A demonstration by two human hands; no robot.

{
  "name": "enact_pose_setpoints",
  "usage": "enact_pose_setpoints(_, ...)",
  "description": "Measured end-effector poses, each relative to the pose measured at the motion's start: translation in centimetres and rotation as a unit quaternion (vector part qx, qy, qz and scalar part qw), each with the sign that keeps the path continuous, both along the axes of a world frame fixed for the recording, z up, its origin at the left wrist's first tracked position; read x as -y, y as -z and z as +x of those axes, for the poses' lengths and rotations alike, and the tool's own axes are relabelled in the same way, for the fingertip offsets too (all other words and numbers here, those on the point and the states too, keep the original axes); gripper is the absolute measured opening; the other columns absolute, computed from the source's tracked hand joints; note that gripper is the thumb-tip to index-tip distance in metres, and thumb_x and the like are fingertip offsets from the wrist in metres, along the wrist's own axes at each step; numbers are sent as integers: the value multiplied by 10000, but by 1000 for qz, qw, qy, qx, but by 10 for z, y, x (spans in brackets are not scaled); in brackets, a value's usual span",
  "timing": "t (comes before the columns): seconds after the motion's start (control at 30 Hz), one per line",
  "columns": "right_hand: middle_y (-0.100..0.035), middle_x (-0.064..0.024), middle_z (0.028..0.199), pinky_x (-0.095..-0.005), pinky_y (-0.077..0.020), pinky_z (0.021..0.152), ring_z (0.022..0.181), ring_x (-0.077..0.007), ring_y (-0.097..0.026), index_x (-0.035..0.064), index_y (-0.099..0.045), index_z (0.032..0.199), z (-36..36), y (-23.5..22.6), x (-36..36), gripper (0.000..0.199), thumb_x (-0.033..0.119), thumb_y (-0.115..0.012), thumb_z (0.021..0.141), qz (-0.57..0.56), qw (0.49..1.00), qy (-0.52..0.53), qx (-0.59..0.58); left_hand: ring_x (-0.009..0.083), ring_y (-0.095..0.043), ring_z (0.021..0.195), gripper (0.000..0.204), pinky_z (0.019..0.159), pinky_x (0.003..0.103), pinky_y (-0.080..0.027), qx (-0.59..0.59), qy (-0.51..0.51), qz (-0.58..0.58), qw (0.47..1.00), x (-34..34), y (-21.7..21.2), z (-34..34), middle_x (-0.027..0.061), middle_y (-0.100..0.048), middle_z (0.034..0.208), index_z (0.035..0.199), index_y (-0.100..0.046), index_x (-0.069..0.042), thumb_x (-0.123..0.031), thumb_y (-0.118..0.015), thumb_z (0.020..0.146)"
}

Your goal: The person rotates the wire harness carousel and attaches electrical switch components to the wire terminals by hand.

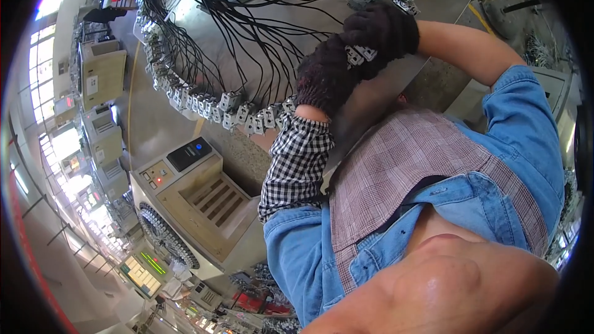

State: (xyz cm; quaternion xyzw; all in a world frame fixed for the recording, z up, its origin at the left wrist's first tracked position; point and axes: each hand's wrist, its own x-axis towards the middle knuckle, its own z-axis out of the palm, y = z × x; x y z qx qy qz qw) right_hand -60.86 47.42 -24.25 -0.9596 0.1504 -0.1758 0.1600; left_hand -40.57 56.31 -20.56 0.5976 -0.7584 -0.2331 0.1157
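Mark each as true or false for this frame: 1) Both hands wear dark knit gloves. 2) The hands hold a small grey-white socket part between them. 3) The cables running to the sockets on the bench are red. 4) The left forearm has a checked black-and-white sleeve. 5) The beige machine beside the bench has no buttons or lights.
1) True: the left hand and the right hand are both in dark knit gloves.
2) True: a grey-white socket part sits between the two gloves.
3) False: the cables are black.
4) True: the checked sleeve covers the left forearm.
5) False: the beige machine has a control panel with buttons and a red light.
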Motion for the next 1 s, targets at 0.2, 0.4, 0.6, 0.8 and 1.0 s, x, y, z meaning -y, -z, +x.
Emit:
enact_pose_setpoints(0.2,-638,-128,1086,-457,-512,928,1067,-313,-620,92,-640,1201,19,-21,3,652,511,-799,727,59,991,-14,-121,390,-669,1028,574,861,495,-537,-11,24,12,1000,0,12,13,189,-689,1136,1250,-594,-89,-426,-762,817)
enact_pose_setpoints(0.4,-650,-143,1148,-457,-500,970,1115,-320,-609,65,-666,1143,22,-33,3,657,564,-767,728,36,985,1,-168,421,-694,914,549,797,518,-552,47,36,19,998,5,9,7,207,-715,1002,1290,-536,-65,-379,-706,873)
enact_pose_setpoints(0.6,-596,-173,1301,-466,-430,1101,1257,-340,-554,13,-565,1343,4,-36,-18,886,535,-817,672,-126,992,7,-14,405,-699,910,853,822,511,-544,73,22,20,997,-4,-6,5,210,-721,980,1395,-430,6,-523,-748,807)
enact_pose_setpoints(0.8,-497,-165,1478,-455,-361,1179,1381,-333,-473,61,-513,1445,-41,-10,-20,972,494,-870,652,-4,954,219,203,364,-635,1126,1008,1012,489,-460,156,41,21,987,-13,-30,-19,215,-661,1214,1464,-387,11,-615,-741,758)
enact_pose_setpoints(1.0,-528,-130,1462,-424,-440,1125,1357,-333,-507,103,-482,1482,-43,-18,-27,949,398,-890,678,-68,980,178,48,395,-561,1245,1068,1099,489,-397,140,-6,34,990,-4,-34,-21,248,-596,1323,1511,-350,23,-638,-726,761)
